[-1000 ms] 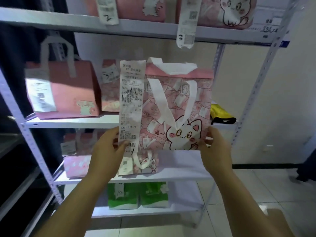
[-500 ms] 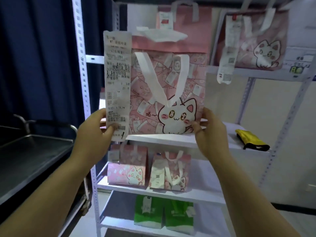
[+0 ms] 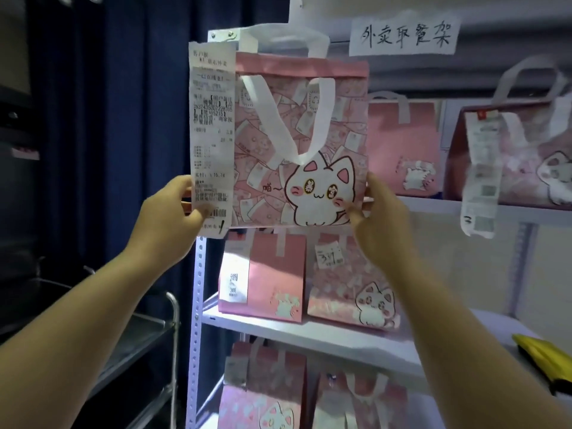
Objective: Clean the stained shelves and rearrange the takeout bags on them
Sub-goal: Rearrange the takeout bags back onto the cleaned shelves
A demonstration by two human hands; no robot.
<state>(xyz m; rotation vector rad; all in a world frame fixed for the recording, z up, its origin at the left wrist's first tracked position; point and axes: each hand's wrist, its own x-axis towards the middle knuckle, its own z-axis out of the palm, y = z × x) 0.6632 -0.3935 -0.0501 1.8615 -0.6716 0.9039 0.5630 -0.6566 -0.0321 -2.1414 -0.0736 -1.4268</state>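
Observation:
A pink takeout bag (image 3: 301, 144) with a white cat print and white handles is held up in front of the top shelf (image 3: 439, 204) of a white metal rack. A long receipt (image 3: 212, 134) hangs down its left side. My left hand (image 3: 171, 209) pinches the bag's lower left corner over the receipt. My right hand (image 3: 376, 216) grips the lower right corner. Two more pink bags (image 3: 405, 144) stand on the top shelf behind and to the right.
On the middle shelf (image 3: 309, 331) stand a plain pink bag (image 3: 263, 280) and a cat bag (image 3: 353, 283); a yellow cloth (image 3: 546, 356) lies at its right end. Further bags sit on the shelf below. A paper sign (image 3: 404, 35) hangs above. A steel cart (image 3: 145, 329) and dark curtain are left.
Both hands have lifted the cat bag from in front of the middle shelf up to top-shelf height. My view has swung up and left.

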